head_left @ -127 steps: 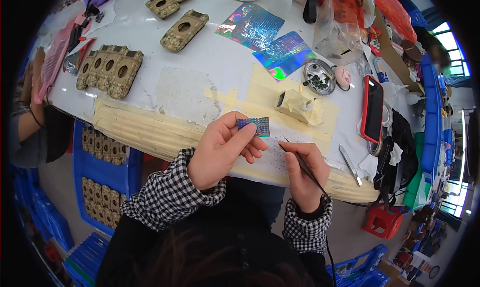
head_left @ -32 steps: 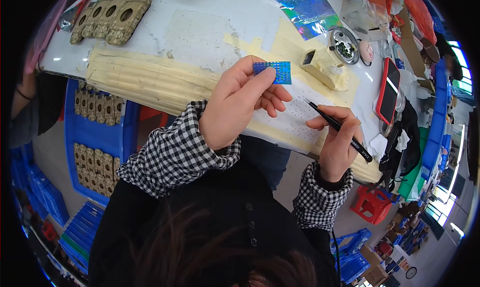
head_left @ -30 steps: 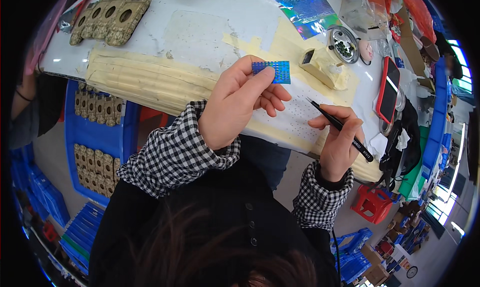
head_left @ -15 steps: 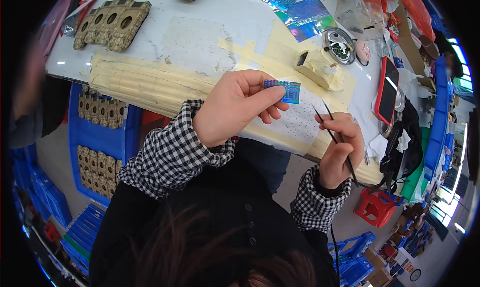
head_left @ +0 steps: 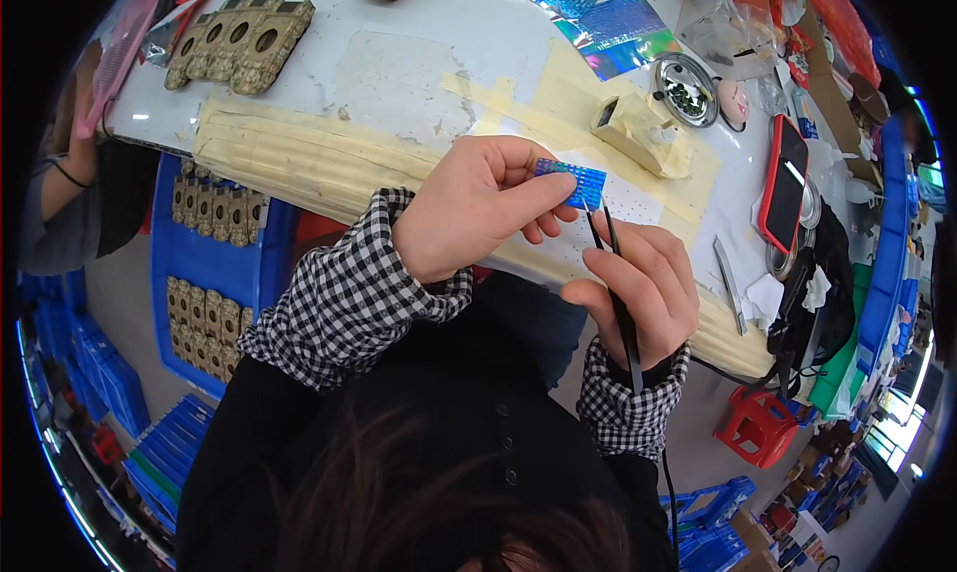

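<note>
Between the thumb and fingers of my left hand (head_left: 488,205) is a small shiny blue holographic sheet (head_left: 586,185), marked with a grid of tiny pieces. My right hand (head_left: 646,291) is closed around black tweezers (head_left: 620,308). Their tips point up at the lower edge of the sheet; whether they touch it I cannot tell. Beneath the hands lies a white paper with rows of small dots (head_left: 640,205), taped to the table.
Camouflage-patterned parts with round holes (head_left: 244,45) sit at the far left. Beyond my hands are a tape-covered block (head_left: 643,138), a round metal dish (head_left: 686,91) and holographic film (head_left: 623,33). A red-cased phone (head_left: 784,185) and a metal tool (head_left: 730,285) lie right. A blue crate (head_left: 204,273) stands below left.
My right hand has moved left and up, bringing the tweezers' tips from beside the sheet to its lower edge. My left hand still holds the sheet in nearly the same place.
</note>
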Demonstrator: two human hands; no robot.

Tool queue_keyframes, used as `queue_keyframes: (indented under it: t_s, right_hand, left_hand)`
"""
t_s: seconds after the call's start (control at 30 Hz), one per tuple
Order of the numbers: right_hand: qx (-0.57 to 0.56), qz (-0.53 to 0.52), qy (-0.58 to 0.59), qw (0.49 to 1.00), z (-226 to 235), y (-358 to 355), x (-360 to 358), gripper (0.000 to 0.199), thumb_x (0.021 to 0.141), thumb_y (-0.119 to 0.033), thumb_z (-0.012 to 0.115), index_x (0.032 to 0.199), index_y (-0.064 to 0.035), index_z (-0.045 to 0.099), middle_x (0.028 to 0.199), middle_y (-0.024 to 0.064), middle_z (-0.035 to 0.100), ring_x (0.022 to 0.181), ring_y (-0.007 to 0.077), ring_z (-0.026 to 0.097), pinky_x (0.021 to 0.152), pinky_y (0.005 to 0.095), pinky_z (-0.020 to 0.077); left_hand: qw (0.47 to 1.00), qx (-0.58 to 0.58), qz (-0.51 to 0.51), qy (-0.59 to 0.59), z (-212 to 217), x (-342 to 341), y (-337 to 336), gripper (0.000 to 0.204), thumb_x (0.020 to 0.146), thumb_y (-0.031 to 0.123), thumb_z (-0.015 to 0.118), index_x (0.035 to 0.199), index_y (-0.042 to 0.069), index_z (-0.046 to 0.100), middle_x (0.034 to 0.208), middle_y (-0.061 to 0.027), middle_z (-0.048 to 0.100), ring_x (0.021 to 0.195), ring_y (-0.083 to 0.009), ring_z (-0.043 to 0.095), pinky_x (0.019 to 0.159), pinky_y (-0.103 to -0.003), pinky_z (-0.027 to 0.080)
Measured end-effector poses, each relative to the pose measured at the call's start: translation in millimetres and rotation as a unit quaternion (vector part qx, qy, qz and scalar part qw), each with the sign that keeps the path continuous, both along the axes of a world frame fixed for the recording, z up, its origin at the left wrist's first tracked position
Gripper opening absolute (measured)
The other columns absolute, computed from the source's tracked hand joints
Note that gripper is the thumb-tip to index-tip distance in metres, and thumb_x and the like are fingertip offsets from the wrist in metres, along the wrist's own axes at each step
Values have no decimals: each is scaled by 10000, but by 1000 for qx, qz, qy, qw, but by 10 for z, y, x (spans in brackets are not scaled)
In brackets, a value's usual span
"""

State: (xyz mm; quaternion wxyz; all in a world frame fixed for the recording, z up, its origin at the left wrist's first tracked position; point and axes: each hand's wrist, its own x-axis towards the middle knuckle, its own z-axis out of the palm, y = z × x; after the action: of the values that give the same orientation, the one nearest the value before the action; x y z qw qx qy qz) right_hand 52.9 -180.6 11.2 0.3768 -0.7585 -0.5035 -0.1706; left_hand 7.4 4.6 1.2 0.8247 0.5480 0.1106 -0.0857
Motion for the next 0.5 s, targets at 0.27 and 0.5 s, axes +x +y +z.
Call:
queue_keyframes:
  t_s: [0.27, 0.5]
  right_hand:
    - [16, 0, -1, 1000, -48, 28, 7, 289, 638, -235, 783, 781, -36, 630, 851, 119, 662, 750, 252, 627, 609, 317, 492]
    - [4, -6, -4, 1000, -20, 32, 5, 290, 625, -229, 785, 779, -36, 632, 853, 115, 664, 748, 252, 625, 612, 315, 491]
  left_hand:
    - [1000, 13, 8, -1, -19, -3, -7, 185, 900, 153, 571, 910, -22, 629, 803, -70, 665, 663, -67, 576, 591, -200, 472]
    - [1000, 16, 6, -1, -14, 5, -14, 185, 898, 152, 573, 916, -23, 631, 801, -69, 664, 663, -64, 574, 592, -196, 472]
